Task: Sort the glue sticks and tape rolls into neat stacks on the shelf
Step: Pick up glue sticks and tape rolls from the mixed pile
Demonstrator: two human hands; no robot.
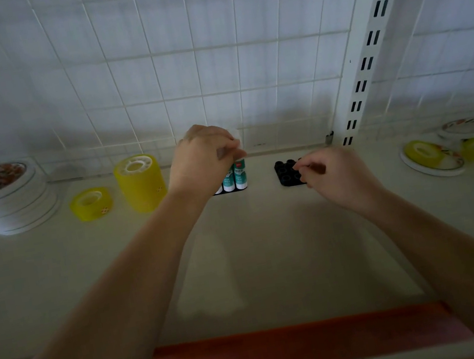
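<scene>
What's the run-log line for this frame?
left hand: closed on glue sticks | right hand: at black tray, grip unclear | yellow tape stack: upright, left | shelf

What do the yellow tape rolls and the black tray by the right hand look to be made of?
Yellow tape rolls: glossy translucent plastic film wound on a white plastic core with visible spokes. Black tray: probably matte moulded plastic, judging by its uniform round sockets; dim light leaves this uncertain.
</scene>
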